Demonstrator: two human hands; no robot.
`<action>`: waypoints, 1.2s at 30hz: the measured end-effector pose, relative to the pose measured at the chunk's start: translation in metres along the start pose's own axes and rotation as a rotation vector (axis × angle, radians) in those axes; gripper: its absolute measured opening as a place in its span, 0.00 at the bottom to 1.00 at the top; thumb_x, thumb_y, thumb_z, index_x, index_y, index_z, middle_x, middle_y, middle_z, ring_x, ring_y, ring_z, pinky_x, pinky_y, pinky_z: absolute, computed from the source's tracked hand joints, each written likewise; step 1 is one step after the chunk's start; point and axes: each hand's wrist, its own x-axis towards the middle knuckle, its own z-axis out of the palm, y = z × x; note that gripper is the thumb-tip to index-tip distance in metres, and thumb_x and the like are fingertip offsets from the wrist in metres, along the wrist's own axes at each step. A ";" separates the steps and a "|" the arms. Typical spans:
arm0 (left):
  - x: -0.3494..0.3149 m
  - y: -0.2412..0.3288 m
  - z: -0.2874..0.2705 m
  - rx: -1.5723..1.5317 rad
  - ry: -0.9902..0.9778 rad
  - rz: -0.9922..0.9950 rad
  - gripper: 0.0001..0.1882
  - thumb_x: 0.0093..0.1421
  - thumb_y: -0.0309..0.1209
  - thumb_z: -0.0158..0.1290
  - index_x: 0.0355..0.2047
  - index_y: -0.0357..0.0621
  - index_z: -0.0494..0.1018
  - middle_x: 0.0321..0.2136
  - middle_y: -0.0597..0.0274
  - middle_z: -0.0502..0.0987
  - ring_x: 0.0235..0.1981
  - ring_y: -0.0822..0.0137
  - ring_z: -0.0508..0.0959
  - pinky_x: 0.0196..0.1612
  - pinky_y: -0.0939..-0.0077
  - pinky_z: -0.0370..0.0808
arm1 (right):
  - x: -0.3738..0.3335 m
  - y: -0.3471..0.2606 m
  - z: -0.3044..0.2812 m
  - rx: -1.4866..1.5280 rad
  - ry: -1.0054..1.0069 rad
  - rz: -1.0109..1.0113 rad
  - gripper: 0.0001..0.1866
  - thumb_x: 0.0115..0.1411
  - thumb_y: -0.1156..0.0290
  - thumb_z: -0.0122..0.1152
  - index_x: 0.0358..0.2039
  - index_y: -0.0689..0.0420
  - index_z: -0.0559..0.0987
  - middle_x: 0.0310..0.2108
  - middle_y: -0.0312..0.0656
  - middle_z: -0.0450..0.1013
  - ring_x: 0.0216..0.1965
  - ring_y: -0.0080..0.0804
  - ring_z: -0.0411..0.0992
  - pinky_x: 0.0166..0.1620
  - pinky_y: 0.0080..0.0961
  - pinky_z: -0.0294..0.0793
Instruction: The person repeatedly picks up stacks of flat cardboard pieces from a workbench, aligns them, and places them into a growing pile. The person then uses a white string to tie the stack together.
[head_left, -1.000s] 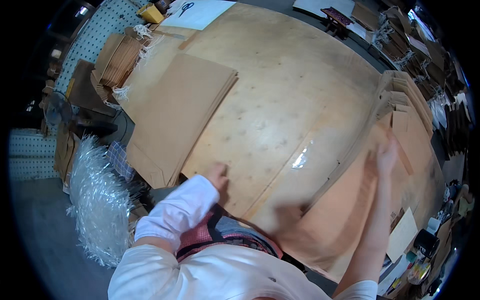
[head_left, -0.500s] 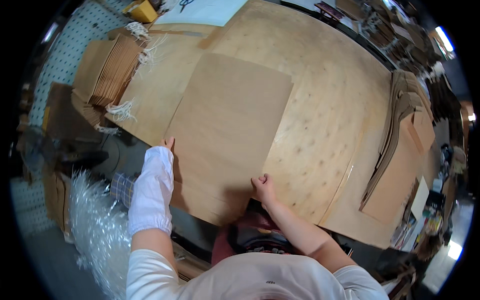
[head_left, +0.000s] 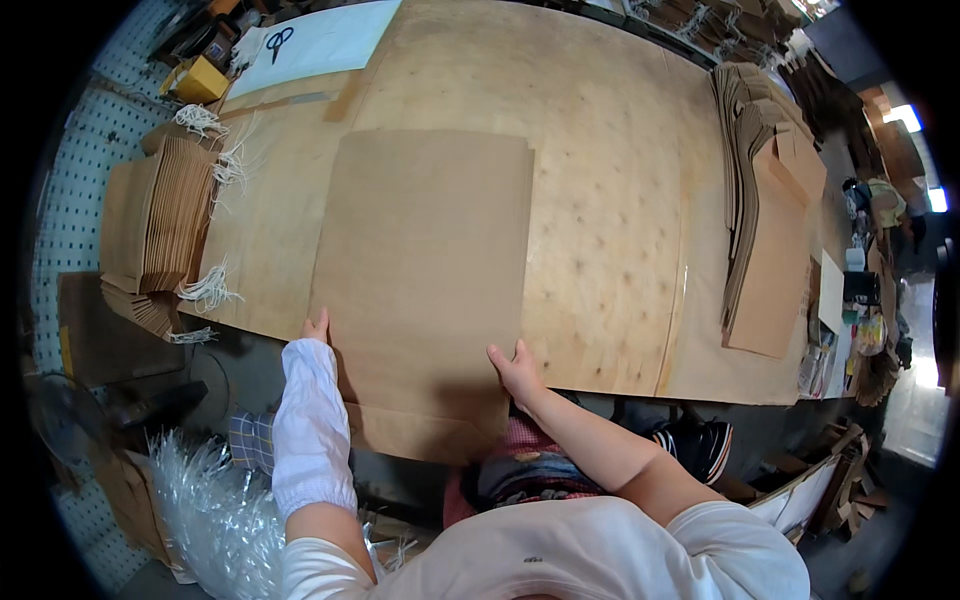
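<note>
Left hand point(head_left: 317, 326), right hand point(head_left: 518, 374) flank cordless paper stack point(head_left: 425, 275), center frame; fingers' hold unclear; corded bundle point(head_left: 172, 215), left of frame, seemingly done

Right hand point(head_left: 522, 378) moved over to brown paper point(head_left: 425, 250)

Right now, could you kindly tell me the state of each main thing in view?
Kraft paper stack: flat, near end overhanging the table edge.
Left hand: at the stack's left edge, grip unclear.
Right hand: at its right edge, grip unclear.
Corded kraft bags: stacked, white cords loose.
Scissors: lying on the white sheet, blades too small to judge.
Kraft pieces at right: stacked unevenly.
</note>
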 end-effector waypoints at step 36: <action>-0.323 0.471 0.131 -2.008 -1.489 -0.120 0.25 0.60 0.45 0.42 0.50 0.39 0.62 0.46 0.57 0.70 0.45 0.60 0.71 0.47 0.65 0.70 | -0.026 -0.336 -0.082 -2.195 0.189 -0.512 0.31 0.48 0.71 0.52 0.53 0.71 0.59 0.17 0.37 0.73 0.18 0.29 0.72 0.20 0.27 0.68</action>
